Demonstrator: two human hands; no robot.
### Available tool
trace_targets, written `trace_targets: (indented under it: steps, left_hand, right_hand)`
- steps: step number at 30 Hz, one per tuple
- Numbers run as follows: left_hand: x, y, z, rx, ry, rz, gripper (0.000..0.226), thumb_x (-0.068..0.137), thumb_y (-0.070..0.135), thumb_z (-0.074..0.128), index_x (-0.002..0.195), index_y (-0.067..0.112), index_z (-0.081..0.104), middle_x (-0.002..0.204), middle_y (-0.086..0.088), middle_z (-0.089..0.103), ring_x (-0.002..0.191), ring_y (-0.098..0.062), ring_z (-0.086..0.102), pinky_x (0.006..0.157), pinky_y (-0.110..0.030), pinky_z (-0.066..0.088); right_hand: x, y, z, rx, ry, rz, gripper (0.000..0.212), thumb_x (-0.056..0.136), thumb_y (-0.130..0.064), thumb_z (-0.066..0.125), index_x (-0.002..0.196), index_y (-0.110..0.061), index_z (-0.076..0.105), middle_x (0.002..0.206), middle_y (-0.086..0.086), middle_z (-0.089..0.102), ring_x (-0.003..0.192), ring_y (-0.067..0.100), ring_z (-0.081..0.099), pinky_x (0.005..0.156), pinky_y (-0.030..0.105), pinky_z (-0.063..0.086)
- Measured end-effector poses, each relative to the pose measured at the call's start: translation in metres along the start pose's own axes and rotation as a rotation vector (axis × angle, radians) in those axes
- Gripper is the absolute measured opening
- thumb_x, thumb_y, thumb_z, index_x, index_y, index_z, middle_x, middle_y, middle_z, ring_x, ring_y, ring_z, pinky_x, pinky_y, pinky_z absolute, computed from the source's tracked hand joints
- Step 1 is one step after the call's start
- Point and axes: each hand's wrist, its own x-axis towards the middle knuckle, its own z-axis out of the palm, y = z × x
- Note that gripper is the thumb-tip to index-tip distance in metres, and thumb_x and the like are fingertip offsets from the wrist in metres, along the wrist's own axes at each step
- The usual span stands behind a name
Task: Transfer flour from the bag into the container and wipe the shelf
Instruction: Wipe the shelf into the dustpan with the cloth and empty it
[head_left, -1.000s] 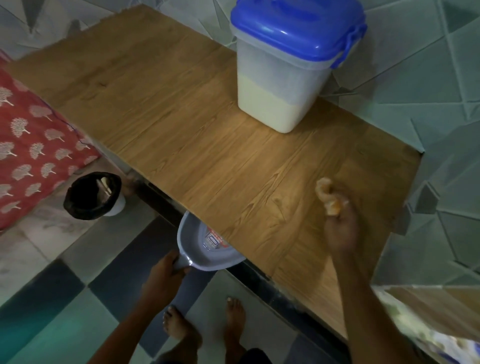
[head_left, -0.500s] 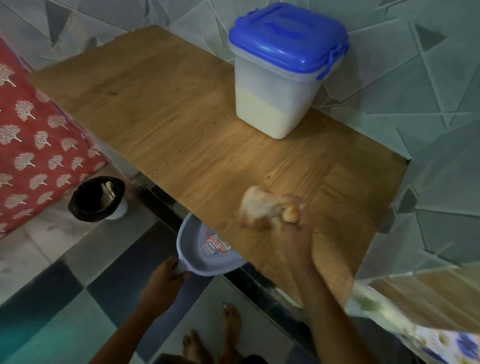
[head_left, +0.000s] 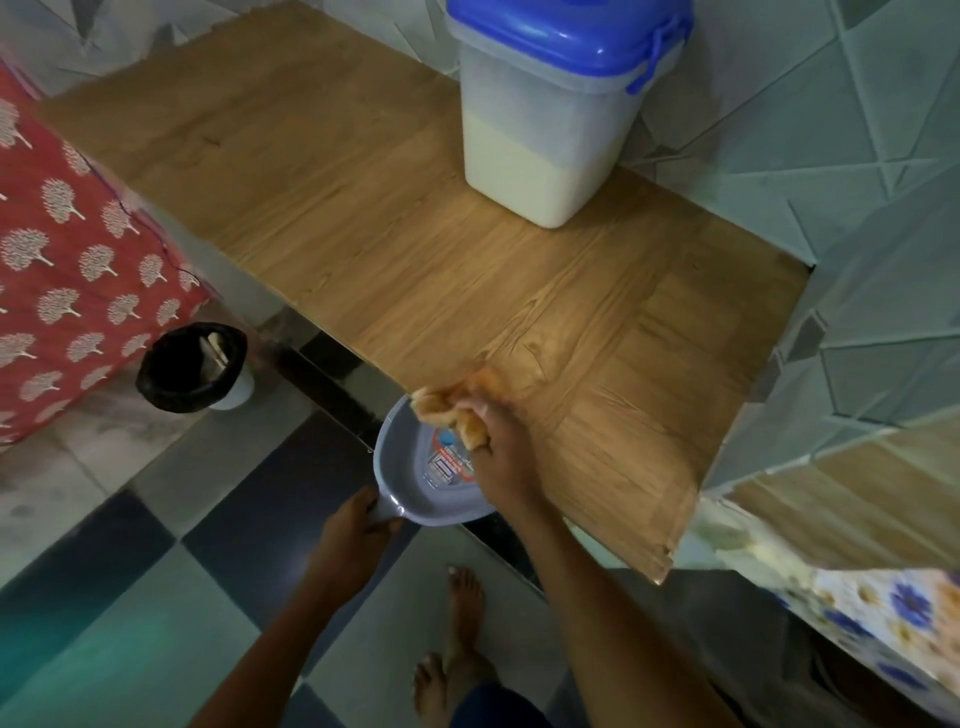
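Sweeping residue off a wooden shelf (head_left: 467, 270), seen from the head camera, the only view.

Right hand (head_left: 501, 457): closed around a crumpled orange cloth (head_left: 452, 410), fingers curled and pinching the wad, which sits at the shelf's front edge. The cloth projects from the fist toward 10 o'clock, overhanging the dustpan. Its place at the lip suggests a wiping stroke ending where crumbs would drop off.

Left hand (head_left: 353, 535): wrapped around the handle of a grey dustpan (head_left: 415, 483), fingers closed on it. The pan is held just below and against the shelf edge, evidently to catch whatever the cloth pushes over. Its long axis runs from the handle at 7 o'clock to the open mouth at 1 o'clock, the mouth tucked under the edge. No flour is discernible in the pan.

Container (head_left: 550, 124): stands upright at 12 o'clock near the tiled wall, well apart from both hands, blue lid (head_left: 571, 31) on, flour filling roughly its lower half. Set back there, it leaves the front of the shelf free for wiping. The transfer appears done; no flour bag is visible.

Bin (head_left: 189, 366): black-lined, on the floor at 9 o'clock, a likely place to empty the pan.
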Motion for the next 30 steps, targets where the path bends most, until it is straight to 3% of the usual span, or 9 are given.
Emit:
trace_targets:
  steps: [2, 5, 8, 11, 13, 17, 22, 26, 30]
  left_hand:
    - [-0.007, 0.003, 0.001, 0.006, 0.015, 0.01, 0.018, 0.088, 0.007, 0.07, 0.099, 0.02, 0.063, 0.091, 0.003, 0.067, 0.084, -0.018, 0.064, 0.066, -0.026, 0.045]
    - [-0.016, 0.006, 0.003, -0.009, 0.022, 0.017, 0.021, 0.09, 0.008, 0.069, 0.098, 0.024, 0.06, 0.089, 0.008, 0.064, 0.081, -0.006, 0.06, 0.063, -0.016, 0.04]
    - [-0.021, 0.006, 0.008, -0.021, 0.029, 0.012, 0.019, 0.09, 0.009, 0.069, 0.094, 0.025, 0.06, 0.086, 0.008, 0.064, 0.079, -0.011, 0.062, 0.062, -0.017, 0.041]
    - [-0.023, 0.003, 0.016, -0.011, 0.04, -0.004, 0.011, 0.088, 0.01, 0.072, 0.093, 0.015, 0.063, 0.086, -0.002, 0.066, 0.078, -0.019, 0.062, 0.063, -0.027, 0.045]
    - [-0.024, 0.001, 0.023, -0.002, 0.031, -0.002, 0.011, 0.087, 0.01, 0.073, 0.094, 0.008, 0.065, 0.086, -0.005, 0.067, 0.079, -0.023, 0.063, 0.07, -0.036, 0.05]
    - [-0.025, -0.002, 0.031, 0.015, -0.003, 0.008, 0.011, 0.088, 0.011, 0.072, 0.097, 0.011, 0.065, 0.086, -0.003, 0.067, 0.08, -0.021, 0.064, 0.07, -0.036, 0.05]
    - [-0.026, 0.007, 0.029, 0.006, 0.004, 0.026, 0.01, 0.087, 0.009, 0.073, 0.089, 0.011, 0.063, 0.081, -0.003, 0.065, 0.073, -0.019, 0.061, 0.062, -0.03, 0.044]
    - [-0.024, 0.007, 0.025, 0.013, -0.003, 0.018, 0.009, 0.087, 0.011, 0.072, 0.089, 0.012, 0.064, 0.083, -0.005, 0.067, 0.077, -0.025, 0.064, 0.067, -0.038, 0.05]
    - [-0.021, 0.004, 0.023, 0.0, -0.005, 0.022, 0.009, 0.088, 0.013, 0.072, 0.093, 0.014, 0.065, 0.086, -0.003, 0.067, 0.08, -0.02, 0.065, 0.07, -0.038, 0.052]
  right_hand:
    - [-0.002, -0.014, -0.006, 0.244, 0.032, 0.113, 0.025, 0.095, -0.011, 0.052, 0.114, -0.017, 0.067, 0.105, -0.002, 0.07, 0.095, 0.007, 0.065, 0.083, 0.03, 0.055]
    - [-0.011, -0.021, -0.05, 0.355, 0.365, 0.128, 0.018, 0.098, 0.0, 0.054, 0.106, -0.009, 0.067, 0.099, -0.001, 0.07, 0.093, 0.009, 0.067, 0.078, 0.029, 0.054]
    - [-0.039, -0.01, -0.105, 0.145, 0.628, 0.041, 0.019, 0.102, -0.006, 0.049, 0.112, -0.006, 0.065, 0.103, -0.003, 0.069, 0.094, -0.001, 0.064, 0.082, 0.013, 0.048]
    - [-0.072, 0.045, -0.123, -0.164, 0.736, 0.081, 0.025, 0.099, -0.01, 0.048, 0.118, -0.005, 0.064, 0.117, 0.01, 0.068, 0.111, 0.023, 0.063, 0.098, 0.034, 0.049]
    - [-0.085, 0.075, -0.104, -0.25, 0.683, 0.212, 0.033, 0.097, -0.019, 0.045, 0.12, -0.007, 0.065, 0.124, 0.017, 0.066, 0.12, 0.036, 0.059, 0.103, 0.049, 0.045]
    - [-0.072, 0.047, -0.041, -0.214, 0.475, 0.207, 0.054, 0.102, -0.049, 0.034, 0.122, -0.01, 0.066, 0.132, 0.015, 0.063, 0.131, 0.032, 0.052, 0.106, 0.051, 0.043]
    - [-0.045, -0.006, -0.024, 0.296, 0.148, 0.169, 0.024, 0.095, -0.012, 0.052, 0.111, -0.016, 0.069, 0.109, 0.001, 0.072, 0.103, 0.014, 0.067, 0.088, 0.039, 0.057]
    - [-0.042, -0.013, -0.075, 0.562, 0.505, 0.229, 0.015, 0.09, -0.015, 0.06, 0.093, -0.026, 0.069, 0.088, 0.002, 0.069, 0.079, 0.009, 0.065, 0.071, 0.027, 0.053]
    - [-0.063, 0.021, -0.111, 0.132, 0.828, 0.141, 0.022, 0.097, -0.004, 0.051, 0.114, -0.003, 0.065, 0.106, 0.01, 0.07, 0.099, 0.013, 0.066, 0.088, 0.036, 0.056]
